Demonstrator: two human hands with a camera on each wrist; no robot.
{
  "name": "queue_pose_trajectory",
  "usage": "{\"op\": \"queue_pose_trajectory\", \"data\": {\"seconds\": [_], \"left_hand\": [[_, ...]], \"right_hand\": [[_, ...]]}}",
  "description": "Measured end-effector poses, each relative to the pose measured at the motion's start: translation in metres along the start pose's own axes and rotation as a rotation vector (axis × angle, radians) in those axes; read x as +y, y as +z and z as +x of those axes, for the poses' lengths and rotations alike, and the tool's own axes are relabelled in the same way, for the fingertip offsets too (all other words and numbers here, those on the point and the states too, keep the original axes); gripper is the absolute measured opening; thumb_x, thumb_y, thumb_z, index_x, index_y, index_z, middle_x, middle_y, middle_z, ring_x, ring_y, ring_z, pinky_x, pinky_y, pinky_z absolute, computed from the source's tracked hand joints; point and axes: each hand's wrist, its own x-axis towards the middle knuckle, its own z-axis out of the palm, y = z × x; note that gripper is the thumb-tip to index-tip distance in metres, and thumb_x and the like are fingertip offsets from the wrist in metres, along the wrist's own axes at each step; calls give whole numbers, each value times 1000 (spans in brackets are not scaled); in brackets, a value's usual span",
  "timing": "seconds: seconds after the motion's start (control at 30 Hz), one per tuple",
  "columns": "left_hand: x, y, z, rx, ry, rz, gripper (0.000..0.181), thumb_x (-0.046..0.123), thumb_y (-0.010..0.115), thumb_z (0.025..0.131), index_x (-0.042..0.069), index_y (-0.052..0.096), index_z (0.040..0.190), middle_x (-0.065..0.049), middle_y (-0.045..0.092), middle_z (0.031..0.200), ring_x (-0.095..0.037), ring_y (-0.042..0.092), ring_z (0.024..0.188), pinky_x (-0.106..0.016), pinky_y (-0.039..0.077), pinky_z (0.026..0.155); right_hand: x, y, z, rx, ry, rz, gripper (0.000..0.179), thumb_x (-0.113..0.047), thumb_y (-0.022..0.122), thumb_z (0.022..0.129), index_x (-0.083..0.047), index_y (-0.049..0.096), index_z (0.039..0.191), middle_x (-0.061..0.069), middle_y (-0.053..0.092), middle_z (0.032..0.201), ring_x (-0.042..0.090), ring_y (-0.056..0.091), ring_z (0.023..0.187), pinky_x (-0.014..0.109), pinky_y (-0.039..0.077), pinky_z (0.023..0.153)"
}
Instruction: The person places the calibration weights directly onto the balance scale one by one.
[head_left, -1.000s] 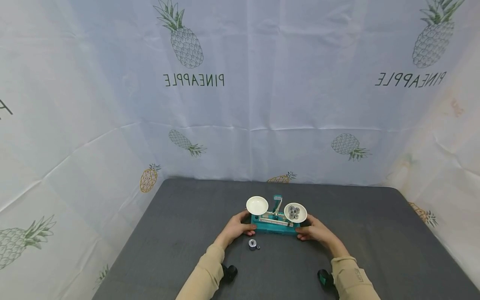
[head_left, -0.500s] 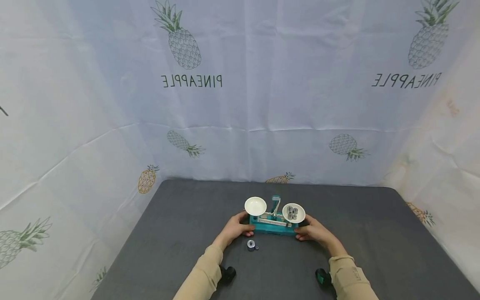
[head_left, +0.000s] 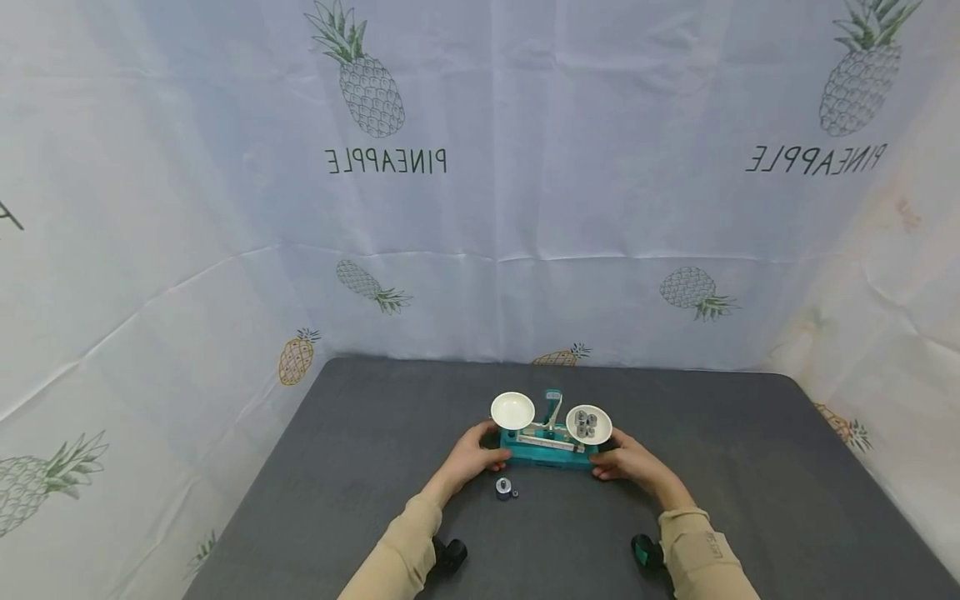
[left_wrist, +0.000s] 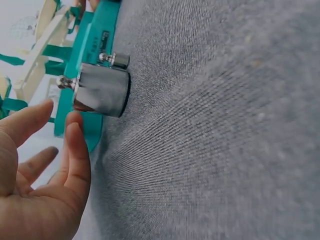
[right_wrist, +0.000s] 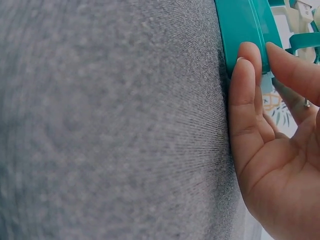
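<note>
Left sleeve (head_left: 399, 543) shifted slightly outward, balance scale (head_left: 546, 456) between half-curled hands (head_left: 468, 456) (head_left: 636, 462) gripping its ends

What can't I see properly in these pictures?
Head view: marks on the beam of the balance, too small.
Left wrist view: words on the label, blurred.
Right wrist view: near end of the base, partly behind fingers of the right hand; far end, cut off by the top edge.
</note>
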Motion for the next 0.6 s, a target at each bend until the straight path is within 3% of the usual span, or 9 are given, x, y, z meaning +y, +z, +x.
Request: {"op": "queue_pose_trajectory", "data": {"seconds": [0.17, 0.37, 0.6], "left_hand": [[1, -3, -7, 20, -6, 83, 48, 16, 70, 81, -3, 53, 121, -19, 62, 104, -10, 61, 66, -26, 52, 62], [4, -5, -19, -23, 5, 121, 40, 18, 70, 81, 2, 59, 115, -17, 59, 112, -7, 59, 69, -23, 49, 62], [6, -6, -28, -51, 30, 172, 37, 18, 72, 79, 2, 63, 112, -17, 61, 106, -7, 54, 67, -21, 42, 56]], "right_hand": [[0, 1, 1, 15, 13, -1, 82, -8, 63, 83, 7, 11, 145, 10, 61, 85, 15, 64, 71, 31, 55, 66], [-1, 1, 2, 42, 17, -1, 79, -6, 64, 82, 8, 16, 144, 9, 63, 82, 15, 64, 69, 31, 56, 65], [-4, 3, 1, 80, 34, 1, 69, -4, 66, 79, 11, 28, 135, 9, 62, 79, 13, 64, 64, 29, 56, 60]]}}
